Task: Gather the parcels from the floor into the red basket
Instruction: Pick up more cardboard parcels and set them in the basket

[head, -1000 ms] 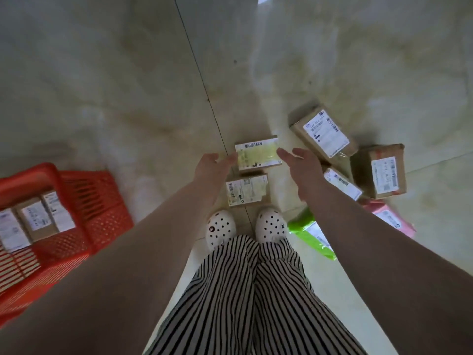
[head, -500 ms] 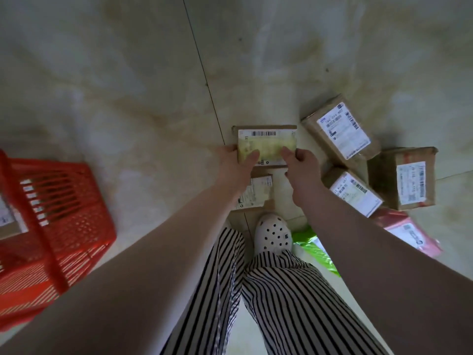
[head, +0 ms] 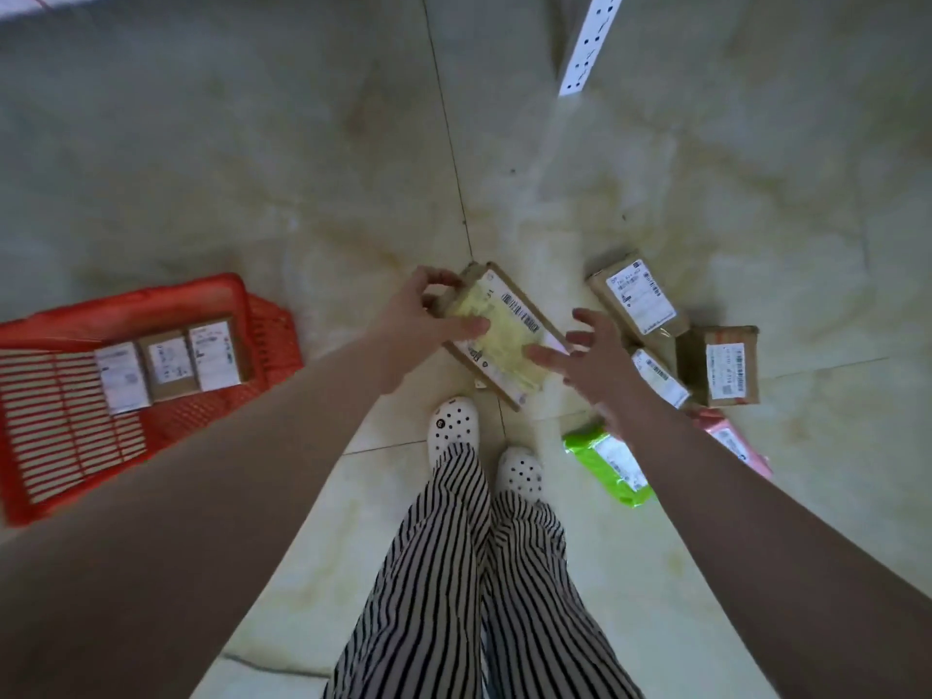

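Observation:
A flat brown parcel with a yellow label (head: 504, 335) is held above the floor, turned diagonally. My left hand (head: 423, 315) grips its far left end, thumb on the label. My right hand (head: 595, 365) has its fingers spread, and only a fingertip touches the parcel's right end. The red basket (head: 242, 310) lies on the floor to the left with three labelled parcels (head: 166, 365) inside. To the right on the floor are two brown boxes (head: 638, 297) (head: 726, 368), a small box (head: 658, 378), a green bag (head: 605, 461) and a pink bag (head: 731, 441).
My feet in white clogs (head: 454, 426) stand just below the held parcel, with striped trousers beneath. A white power strip (head: 590, 42) lies on the tiled floor at the top. A corner of another parcel (head: 479, 383) peeks from under the held one.
The yellow-label parcel has come up off the floor and turned diagonal. My right hand has loosened from it and spread its fingers. The basket has come further into view.

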A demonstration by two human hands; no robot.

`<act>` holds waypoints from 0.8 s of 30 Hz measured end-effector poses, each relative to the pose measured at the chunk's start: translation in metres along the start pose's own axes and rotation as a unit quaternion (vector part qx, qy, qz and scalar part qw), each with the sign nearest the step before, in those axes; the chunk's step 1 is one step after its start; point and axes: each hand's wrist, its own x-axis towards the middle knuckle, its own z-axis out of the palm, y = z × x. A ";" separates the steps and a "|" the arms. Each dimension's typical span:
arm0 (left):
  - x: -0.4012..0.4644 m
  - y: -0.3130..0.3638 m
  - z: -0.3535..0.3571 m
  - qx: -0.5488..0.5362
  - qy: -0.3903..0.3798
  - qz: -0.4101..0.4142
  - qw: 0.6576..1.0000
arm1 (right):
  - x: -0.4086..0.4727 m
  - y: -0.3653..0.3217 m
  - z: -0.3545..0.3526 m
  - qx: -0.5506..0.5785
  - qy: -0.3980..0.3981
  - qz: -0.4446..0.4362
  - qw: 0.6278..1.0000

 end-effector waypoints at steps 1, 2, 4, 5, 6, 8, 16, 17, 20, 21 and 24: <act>-0.009 0.005 -0.007 0.014 -0.025 -0.008 1.000 | -0.010 -0.001 -0.002 -0.026 -0.033 -0.004 0.999; -0.020 0.009 -0.015 0.026 -0.050 -0.010 0.998 | -0.024 -0.004 -0.002 -0.041 -0.077 -0.006 0.996; -0.043 0.011 -0.029 0.037 -0.092 -0.012 0.995 | -0.049 0.000 0.005 -0.026 -0.172 0.011 0.985; -0.053 0.010 -0.034 0.039 -0.102 -0.015 0.994 | -0.061 0.003 0.010 -0.002 -0.206 0.021 0.978; -0.061 0.005 -0.038 0.039 -0.104 -0.017 0.994 | -0.070 0.011 0.016 0.017 -0.219 0.024 0.975; -0.078 -0.013 -0.040 0.002 -0.074 -0.011 0.997 | -0.085 0.026 0.028 0.027 -0.206 0.013 0.978; -0.176 -0.110 -0.033 -0.205 0.017 -0.080 0.975 | -0.145 0.056 0.079 0.106 -0.131 0.040 0.985; -0.185 -0.120 -0.037 -0.219 0.012 -0.081 0.972 | -0.151 0.056 0.088 0.085 -0.137 0.034 0.986; -0.203 -0.146 -0.057 -0.255 0.033 -0.067 0.964 | -0.167 0.061 0.119 0.049 -0.152 0.027 0.987; -0.206 -0.154 -0.066 -0.266 0.042 -0.064 0.961 | -0.172 0.063 0.131 0.045 -0.156 0.029 0.986; -0.213 -0.176 -0.100 -0.280 0.051 -0.061 0.957 | -0.182 0.068 0.170 0.030 -0.166 0.032 0.985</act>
